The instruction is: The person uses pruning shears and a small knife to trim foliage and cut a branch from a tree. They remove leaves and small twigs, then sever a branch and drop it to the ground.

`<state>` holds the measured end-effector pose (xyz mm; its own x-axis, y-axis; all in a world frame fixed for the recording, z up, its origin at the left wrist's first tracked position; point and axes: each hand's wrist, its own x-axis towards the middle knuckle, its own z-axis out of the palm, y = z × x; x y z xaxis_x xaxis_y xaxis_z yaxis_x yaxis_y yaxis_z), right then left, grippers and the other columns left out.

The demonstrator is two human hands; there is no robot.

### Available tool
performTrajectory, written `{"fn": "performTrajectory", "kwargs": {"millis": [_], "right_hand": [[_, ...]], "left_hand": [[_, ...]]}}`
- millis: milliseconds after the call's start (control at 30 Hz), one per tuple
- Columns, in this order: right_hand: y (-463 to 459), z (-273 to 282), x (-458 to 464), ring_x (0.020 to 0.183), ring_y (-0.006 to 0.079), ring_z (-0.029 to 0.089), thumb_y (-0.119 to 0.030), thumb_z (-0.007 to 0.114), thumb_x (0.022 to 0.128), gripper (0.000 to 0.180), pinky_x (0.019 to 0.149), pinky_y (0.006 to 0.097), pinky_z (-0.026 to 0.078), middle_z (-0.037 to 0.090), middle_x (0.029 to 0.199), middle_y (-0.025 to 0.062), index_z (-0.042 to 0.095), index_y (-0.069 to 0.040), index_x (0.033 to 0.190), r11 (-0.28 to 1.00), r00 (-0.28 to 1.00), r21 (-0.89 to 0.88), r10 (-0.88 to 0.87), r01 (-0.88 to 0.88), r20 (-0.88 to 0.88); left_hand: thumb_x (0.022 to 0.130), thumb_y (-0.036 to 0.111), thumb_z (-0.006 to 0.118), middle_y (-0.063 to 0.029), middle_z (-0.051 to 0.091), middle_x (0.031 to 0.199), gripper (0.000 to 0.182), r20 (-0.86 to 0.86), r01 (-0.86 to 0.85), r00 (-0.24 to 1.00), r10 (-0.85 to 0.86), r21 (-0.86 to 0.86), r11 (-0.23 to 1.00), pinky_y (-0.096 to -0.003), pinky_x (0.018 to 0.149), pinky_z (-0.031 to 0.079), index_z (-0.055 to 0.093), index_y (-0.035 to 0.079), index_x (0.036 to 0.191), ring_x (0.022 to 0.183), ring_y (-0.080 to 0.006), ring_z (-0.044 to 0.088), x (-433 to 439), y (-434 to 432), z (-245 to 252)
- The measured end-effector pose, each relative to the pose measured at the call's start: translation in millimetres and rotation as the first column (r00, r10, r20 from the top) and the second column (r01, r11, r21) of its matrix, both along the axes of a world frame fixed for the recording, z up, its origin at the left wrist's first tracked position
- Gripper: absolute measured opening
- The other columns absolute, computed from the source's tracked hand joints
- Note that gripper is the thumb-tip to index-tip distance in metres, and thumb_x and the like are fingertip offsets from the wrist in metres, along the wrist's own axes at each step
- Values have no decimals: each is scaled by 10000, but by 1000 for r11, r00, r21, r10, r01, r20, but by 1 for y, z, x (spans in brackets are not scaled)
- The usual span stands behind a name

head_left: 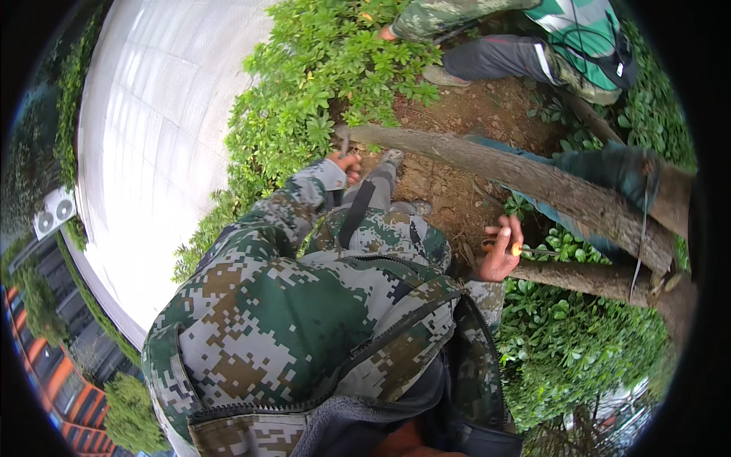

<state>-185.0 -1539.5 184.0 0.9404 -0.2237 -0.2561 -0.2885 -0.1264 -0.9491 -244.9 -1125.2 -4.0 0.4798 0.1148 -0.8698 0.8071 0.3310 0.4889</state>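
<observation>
My left hand (347, 165) is closed around a short grey metal tool (344, 143), whose kind I cannot tell. The tool's tip is close to the near end of a long wooden pole (491, 163). In my right hand (499, 257) is a screwdriver (517, 249) with an orange handle and a thin metal shaft pointing right. Its shaft ends near a second wooden pole (571, 275). Both poles run to a tree trunk (674, 200) at the right. A thin wire (641, 245) hangs by the trunk, across the long pole's end.
Another person in a green vest (594, 40) crouches at the upper right, one hand by the leafy shrubs (320, 74). Teal fabric (605, 168) lies behind the long pole. Bare soil (440, 177) surrounds my feet. Pale paving (171, 114) extends left; more shrubs (582, 337) grow at right.
</observation>
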Motion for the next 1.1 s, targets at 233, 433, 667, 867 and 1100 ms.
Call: {"fn": "performTrajectory", "kwargs": {"millis": [233,433,667,867,1100], "right_hand": [[16,31,65,592,103,552,-389,629,1007,470,470,240,370,598,668,47,507,11,1221,997,978,-44,78,-71,194],[-23,50,82,657,159,637,-614,669,908,666,512,274,434,690,767,119,567,3,1134,962,967,-204,213,-183,139],[-27,70,93,798,215,682,-556,719,882,940,638,316,569,691,984,143,373,61,1501,958,947,38,273,-283,172],[19,97,89,1268,384,581,-691,755,782,1145,1011,492,547,408,1545,246,262,-8,1558,968,956,121,190,-221,222],[29,106,79,1423,437,413,-625,704,870,1024,1113,548,459,413,1540,241,256,-12,1556,958,980,239,122,-158,160]], "left_hand": [[939,446,714,-139,675,1119,603,-221,-403,904,366,-157,902,-463,736,605,520,67,1365,924,-327,712,13,-81,-65],[861,592,741,-188,434,1549,979,-306,-733,679,667,-243,635,-531,948,578,270,158,1601,1285,-414,572,42,-128,-72],[801,604,800,-118,650,938,574,-292,-860,444,847,-404,312,-484,592,556,642,130,1082,820,-331,674,57,-149,-60],[786,539,840,-84,638,740,484,-202,-830,486,850,-413,376,-478,549,563,640,105,863,641,-276,648,60,-147,-34],[772,513,858,-45,617,796,469,-192,-789,532,825,-466,401,-468,547,554,662,138,975,603,-260,623,69,-125,-19]]}}
